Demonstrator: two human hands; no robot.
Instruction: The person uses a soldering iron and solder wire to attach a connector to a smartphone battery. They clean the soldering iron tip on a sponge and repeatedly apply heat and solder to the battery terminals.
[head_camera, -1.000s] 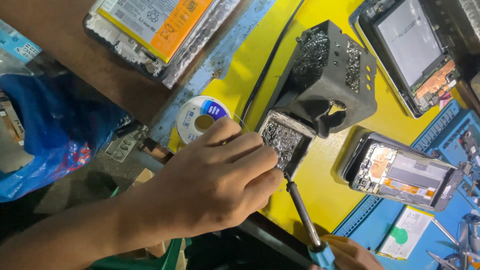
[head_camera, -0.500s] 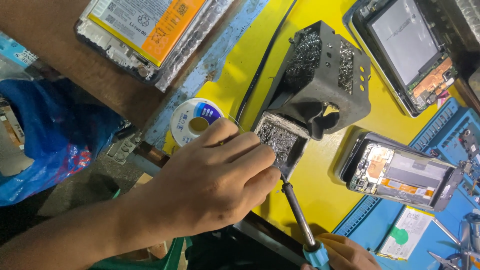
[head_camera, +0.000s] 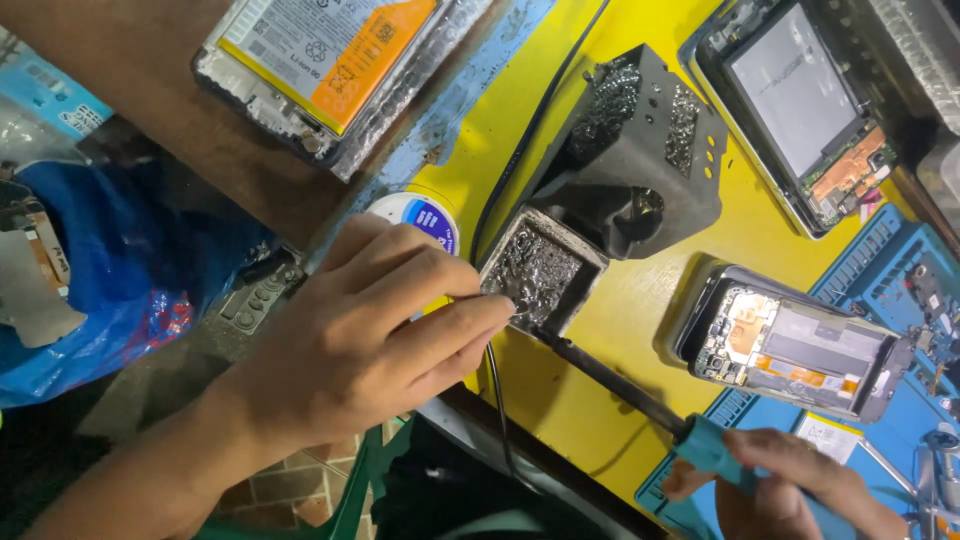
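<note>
My left hand (head_camera: 370, 340) lies over a solder spool (head_camera: 425, 215), its fingertips pinched on a thin solder wire at the edge of a small square tray (head_camera: 540, 270) full of grey solder residue. My right hand (head_camera: 790, 490), at the bottom right, grips the blue handle of a soldering iron (head_camera: 610, 380). The iron's dark shaft runs up and left, and its tip meets the tray's near corner beside my left fingertips. The tray belongs to a black metal iron stand (head_camera: 640, 160) on the yellow surface (head_camera: 590, 430).
An opened phone (head_camera: 790, 345) lies right of the iron on a blue work mat (head_camera: 900, 270). Another opened phone (head_camera: 800, 100) sits top right, and a phone with an exposed battery (head_camera: 330, 60) top left. A blue plastic bag (head_camera: 90, 280) is at left. A black cable (head_camera: 540, 110) crosses the yellow surface.
My left fingertips have stayed pinched at the tray while the iron tip holds at its corner. My right hand on the blue handle has come further into view.
</note>
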